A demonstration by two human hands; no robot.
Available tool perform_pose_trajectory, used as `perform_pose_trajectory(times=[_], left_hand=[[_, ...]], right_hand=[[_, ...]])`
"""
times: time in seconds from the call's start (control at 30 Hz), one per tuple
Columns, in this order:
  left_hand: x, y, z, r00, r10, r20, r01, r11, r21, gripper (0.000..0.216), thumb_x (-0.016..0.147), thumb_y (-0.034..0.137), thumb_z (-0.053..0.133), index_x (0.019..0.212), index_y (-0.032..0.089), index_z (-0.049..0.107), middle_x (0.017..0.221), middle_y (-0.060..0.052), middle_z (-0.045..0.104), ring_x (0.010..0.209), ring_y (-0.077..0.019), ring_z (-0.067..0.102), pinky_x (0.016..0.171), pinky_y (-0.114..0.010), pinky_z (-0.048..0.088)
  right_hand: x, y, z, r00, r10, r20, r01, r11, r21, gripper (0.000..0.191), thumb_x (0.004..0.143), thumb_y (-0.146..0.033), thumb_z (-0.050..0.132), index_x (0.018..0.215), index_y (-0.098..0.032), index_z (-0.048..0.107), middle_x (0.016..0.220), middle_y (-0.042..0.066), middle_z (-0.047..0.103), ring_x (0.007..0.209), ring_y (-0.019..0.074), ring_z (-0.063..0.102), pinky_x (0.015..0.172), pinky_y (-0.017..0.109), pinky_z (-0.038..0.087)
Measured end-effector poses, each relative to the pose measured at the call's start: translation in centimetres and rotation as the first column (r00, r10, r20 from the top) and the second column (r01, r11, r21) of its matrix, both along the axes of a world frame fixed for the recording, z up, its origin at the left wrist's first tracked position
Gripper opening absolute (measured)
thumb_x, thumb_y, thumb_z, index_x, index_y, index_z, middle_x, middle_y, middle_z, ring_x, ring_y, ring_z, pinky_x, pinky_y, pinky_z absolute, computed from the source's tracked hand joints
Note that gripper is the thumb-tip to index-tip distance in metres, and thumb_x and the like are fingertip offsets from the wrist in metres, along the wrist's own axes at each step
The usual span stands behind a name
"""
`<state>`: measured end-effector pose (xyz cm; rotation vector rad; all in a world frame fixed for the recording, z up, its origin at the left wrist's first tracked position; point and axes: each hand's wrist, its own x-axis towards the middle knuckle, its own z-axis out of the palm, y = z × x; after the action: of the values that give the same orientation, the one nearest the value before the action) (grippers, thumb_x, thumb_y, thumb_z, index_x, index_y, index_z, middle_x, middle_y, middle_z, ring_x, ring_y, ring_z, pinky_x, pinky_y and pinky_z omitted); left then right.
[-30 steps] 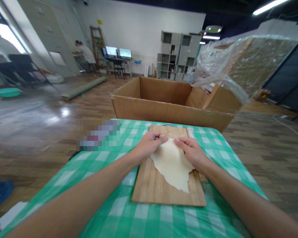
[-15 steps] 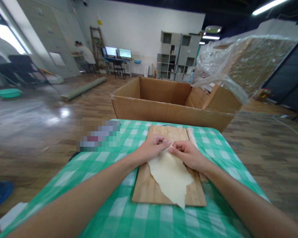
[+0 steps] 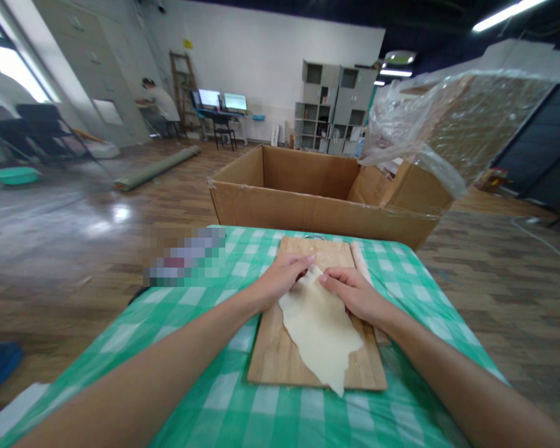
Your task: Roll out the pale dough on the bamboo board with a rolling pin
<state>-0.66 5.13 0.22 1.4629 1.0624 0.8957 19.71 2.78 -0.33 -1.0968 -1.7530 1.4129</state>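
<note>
A thin, pale sheet of dough (image 3: 321, 330) with ragged edges lies on a wooden cutting board (image 3: 273, 361). Its near tip hangs slightly past the board's front edge. At the far end of the sheet, my left hand (image 3: 287, 277) pinches the left edge between thumb and fingers. My right hand (image 3: 352, 291) is closed on the far right edge, thumb on top and fingers curled. A small gap separates the two hands, with the dough's narrow far tip showing between them. Along the board's right side lies a pale rolling pin (image 3: 361, 261), partly hidden by my right hand.
A green-and-white checked cloth (image 3: 205, 367) covers the table. Beyond it stands a large open cardboard box (image 3: 308, 211), with plastic wrap (image 3: 410, 124) at its right. A blurred-out object (image 3: 186, 255) lies at the table's left edge. One person (image 3: 161, 102) sits in the background.
My hands have moved slightly apart at the dough's far end, uncovering its tip. The dough's near tip has shifted slightly left and toward me.
</note>
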Motion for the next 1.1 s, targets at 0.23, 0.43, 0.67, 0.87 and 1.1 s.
perform_pose_trajectory(times=[0.23, 0.43, 0.67, 0.87, 1.1], left_hand=[[-0.1, -0.3, 0.1, 0.991, -0.137, -0.007, 0.137, 0.99, 0.012, 0.044, 0.083, 0.062, 0.07, 0.079, 0.018, 0.068, 0.072, -0.001, 0.063, 0.063, -0.0146, 0.055, 0.054, -0.025, 0.037], [-0.1, 0.1, -0.5, 0.998, -0.06, 0.024, 0.06, 0.998, 0.013, 0.042, 0.084, 0.06, 0.069, 0.076, 0.018, 0.064, 0.07, 0.0, 0.062, 0.061, -0.0136, 0.055, 0.053, -0.024, 0.037], [-0.3, 0.1, -0.2, 0.997, -0.03, 0.069, 0.033, 0.999, -0.034, 0.046, 0.083, 0.062, 0.072, 0.082, 0.016, 0.068, 0.073, -0.004, 0.068, 0.06, -0.0142, 0.06, 0.052, -0.023, 0.04], [-1.0, 0.3, -0.2, 0.991, -0.129, 0.043, 0.131, 0.989, -0.073, 0.052, 0.077, 0.06, 0.081, 0.093, 0.011, 0.076, 0.084, -0.012, 0.076, 0.063, -0.0187, 0.067, 0.051, -0.024, 0.043], [-1.1, -0.1, 0.3, 0.98, -0.196, 0.033, 0.198, 0.978, -0.072, 0.044, 0.075, 0.053, 0.084, 0.092, 0.013, 0.078, 0.083, -0.01, 0.076, 0.063, -0.0171, 0.066, 0.053, -0.024, 0.045]], right_hand=[[0.0, 0.1, -0.1, 0.999, -0.045, -0.001, 0.045, 0.999, 0.006, 0.049, 0.093, -0.067, 0.06, 0.081, -0.02, 0.066, 0.07, -0.001, 0.061, 0.059, 0.0134, 0.049, 0.051, 0.025, 0.036], [-0.2, 0.0, 0.2, 0.994, -0.087, -0.064, 0.085, 0.996, -0.032, 0.051, 0.086, -0.07, 0.066, 0.08, -0.019, 0.067, 0.074, 0.001, 0.067, 0.063, 0.0144, 0.055, 0.054, 0.025, 0.04], [0.0, 0.2, -0.3, 0.995, -0.067, -0.07, 0.065, 0.997, -0.032, 0.051, 0.086, -0.069, 0.068, 0.088, -0.017, 0.07, 0.074, 0.002, 0.07, 0.059, 0.0145, 0.057, 0.051, 0.025, 0.039], [-0.3, 0.9, -0.5, 0.93, -0.333, -0.154, 0.341, 0.94, 0.024, 0.058, 0.083, -0.076, 0.065, 0.083, -0.018, 0.068, 0.072, 0.004, 0.07, 0.059, 0.0183, 0.059, 0.049, 0.028, 0.041], [-0.2, 0.1, 0.3, 0.961, -0.186, -0.203, 0.152, 0.973, -0.174, 0.052, 0.076, -0.065, 0.08, 0.098, -0.018, 0.075, 0.085, 0.008, 0.078, 0.067, 0.022, 0.07, 0.059, 0.031, 0.053]])
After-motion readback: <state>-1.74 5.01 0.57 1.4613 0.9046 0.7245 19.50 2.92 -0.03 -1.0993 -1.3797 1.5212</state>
